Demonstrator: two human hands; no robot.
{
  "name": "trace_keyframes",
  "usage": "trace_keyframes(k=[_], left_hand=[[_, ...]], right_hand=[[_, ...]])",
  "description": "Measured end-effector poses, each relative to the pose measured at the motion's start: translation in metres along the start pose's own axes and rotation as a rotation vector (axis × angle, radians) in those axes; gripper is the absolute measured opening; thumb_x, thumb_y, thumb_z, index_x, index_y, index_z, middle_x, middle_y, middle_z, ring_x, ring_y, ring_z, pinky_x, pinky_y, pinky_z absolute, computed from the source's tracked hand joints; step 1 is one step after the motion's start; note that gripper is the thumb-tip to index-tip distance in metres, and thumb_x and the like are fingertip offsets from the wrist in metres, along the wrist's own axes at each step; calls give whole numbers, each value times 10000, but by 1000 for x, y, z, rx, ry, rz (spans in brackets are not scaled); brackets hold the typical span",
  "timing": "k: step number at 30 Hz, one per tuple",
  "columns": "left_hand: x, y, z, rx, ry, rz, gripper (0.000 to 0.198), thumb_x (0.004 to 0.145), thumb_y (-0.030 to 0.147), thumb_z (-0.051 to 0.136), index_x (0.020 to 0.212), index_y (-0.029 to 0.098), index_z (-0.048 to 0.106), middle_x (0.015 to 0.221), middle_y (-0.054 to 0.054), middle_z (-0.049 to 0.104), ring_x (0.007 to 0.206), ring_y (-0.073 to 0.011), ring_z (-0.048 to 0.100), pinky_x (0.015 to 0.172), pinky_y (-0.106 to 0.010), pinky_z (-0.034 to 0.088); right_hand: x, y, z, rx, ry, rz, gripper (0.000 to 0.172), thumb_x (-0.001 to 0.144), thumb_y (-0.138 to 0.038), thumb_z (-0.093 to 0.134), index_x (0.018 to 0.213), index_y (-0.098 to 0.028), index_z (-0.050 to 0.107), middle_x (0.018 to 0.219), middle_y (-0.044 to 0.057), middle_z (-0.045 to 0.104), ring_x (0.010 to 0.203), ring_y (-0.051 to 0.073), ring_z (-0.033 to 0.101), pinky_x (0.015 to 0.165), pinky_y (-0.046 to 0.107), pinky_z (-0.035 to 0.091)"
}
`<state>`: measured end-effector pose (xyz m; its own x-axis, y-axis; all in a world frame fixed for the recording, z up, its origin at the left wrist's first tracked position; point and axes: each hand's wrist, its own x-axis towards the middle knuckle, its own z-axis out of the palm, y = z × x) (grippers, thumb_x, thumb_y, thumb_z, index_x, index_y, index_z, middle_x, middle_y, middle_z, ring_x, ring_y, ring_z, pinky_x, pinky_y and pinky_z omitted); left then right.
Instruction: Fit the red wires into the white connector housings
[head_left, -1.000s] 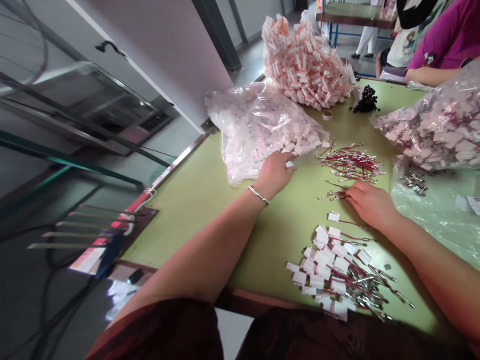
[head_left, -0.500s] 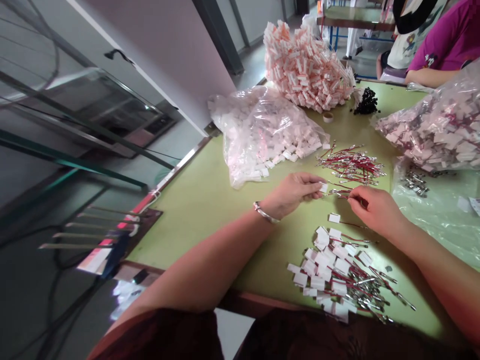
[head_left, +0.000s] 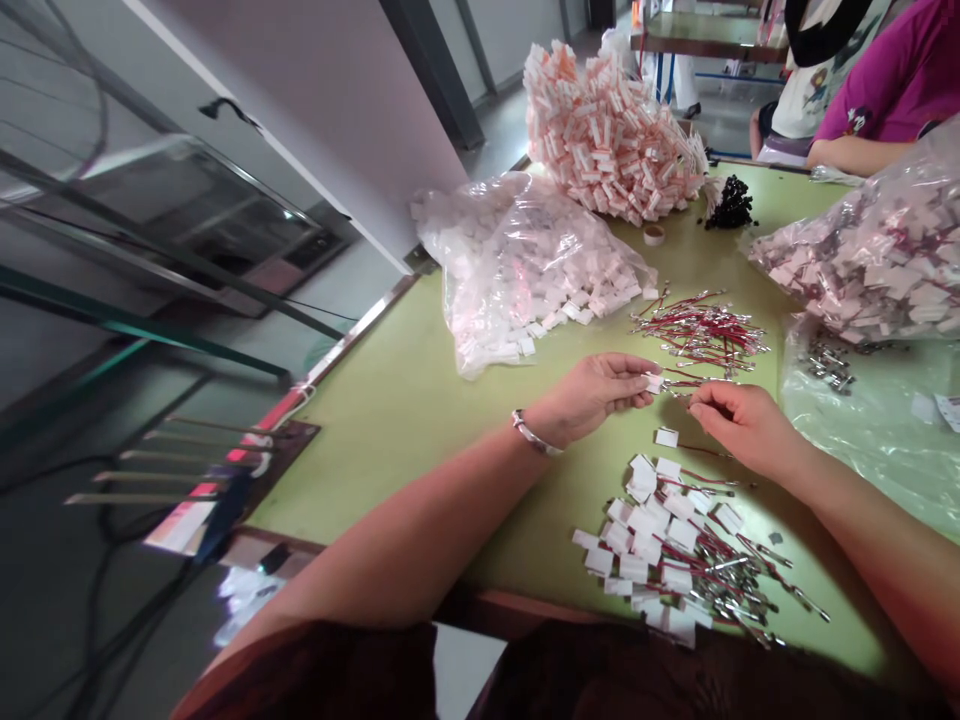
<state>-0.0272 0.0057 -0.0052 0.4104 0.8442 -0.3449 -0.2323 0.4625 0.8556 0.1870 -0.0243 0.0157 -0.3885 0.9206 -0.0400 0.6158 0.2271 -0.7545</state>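
Between the thumb and fingers of my left hand (head_left: 600,392) is a small white connector housing (head_left: 654,384). My right hand (head_left: 731,418) is closed in a pinch just to its right, on a thin red wire with a metal terminal (head_left: 679,394); the terminal end lies close to the housing, and I cannot tell whether it is inside. Beyond both hands lies a pile of loose red wires (head_left: 705,330) with metal ends. One white housing with a wire (head_left: 667,437) rests below my right hand. Nearer to me is a heap of white housings with red wires (head_left: 649,530).
A clear plastic bag of white housings (head_left: 540,270) lies at the back left, with a large bundle of pinkish-white parts (head_left: 611,140) behind. Black pieces (head_left: 730,203) and a tape roll (head_left: 654,236) sit nearby. Another filled bag (head_left: 877,240) stands right, near a person in purple (head_left: 892,90).
My left hand has shifted slightly right and down with the white housing, and its fingers have moved. My right hand has come slightly lower, its fingertips nearer the housing.
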Motion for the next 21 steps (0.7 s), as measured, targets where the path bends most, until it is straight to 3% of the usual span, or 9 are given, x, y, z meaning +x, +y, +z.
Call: trace_keyframes(k=[6, 11, 15, 21], left_hand=[[-1, 1, -1, 126, -33, 25, 193, 775, 175, 680, 964, 132, 679, 675, -17, 681, 581, -61, 588, 561, -181, 445], [-2, 1, 3, 366, -63, 130, 217, 766, 204, 678, 969, 128, 678, 615, -10, 673, 529, -80, 601, 510, -196, 463], [-2, -4, 14, 406, -61, 162, 167, 750, 153, 670, 913, 122, 670, 564, 13, 647, 487, -72, 592, 489, -189, 467], [2, -14, 21, 297, -71, 123, 79, 772, 128, 642, 848, 110, 631, 527, 18, 630, 471, -66, 586, 482, -178, 452]], right_hand=[[1, -2, -2, 289, -188, 204, 231, 842, -288, 483, 626, -205, 483, 515, -50, 432, 461, 83, 326, 465, 252, 260], [2, -1, -3, 365, -224, 310, 203, 826, -318, 514, 661, -201, 532, 505, -61, 412, 433, 74, 278, 440, 249, 205], [1, -1, -1, 276, -201, 206, 250, 811, -369, 518, 627, -201, 529, 519, -60, 392, 471, 85, 301, 463, 245, 238], [-1, -3, 8, 41, -39, -3, 208, 798, -299, 468, 612, -209, 497, 548, -40, 481, 528, 109, 413, 525, 246, 336]])
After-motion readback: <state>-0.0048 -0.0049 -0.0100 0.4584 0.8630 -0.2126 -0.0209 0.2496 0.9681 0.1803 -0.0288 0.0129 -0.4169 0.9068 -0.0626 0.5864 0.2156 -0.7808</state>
